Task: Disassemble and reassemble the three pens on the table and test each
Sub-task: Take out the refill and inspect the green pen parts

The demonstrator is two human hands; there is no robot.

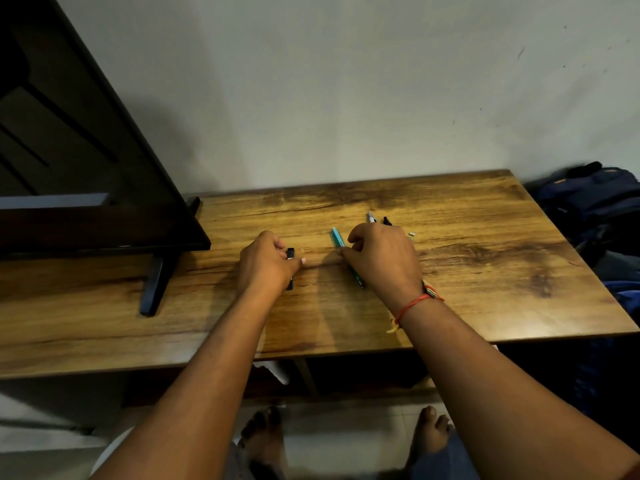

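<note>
At the centre of the frame, on the wooden worktop [485,271], we curl our left hand [266,263] around a black pen [290,253], while the fingers [346,252] of our right hand [384,258] pinch a teal pen [336,238] lying just beside it. A silver-tipped pen [371,217] shows beyond the knuckles. We judge the pens light, stiff and slick, best gripped mid-barrel, either side of the joint.

Two hands: left hand [266,263], right hand [384,259]. One bench [485,278], one teal pen [336,238], one black pen [290,255], one silver pen tip [371,216], one black pen tip [386,221], one small piece [411,234].
</note>
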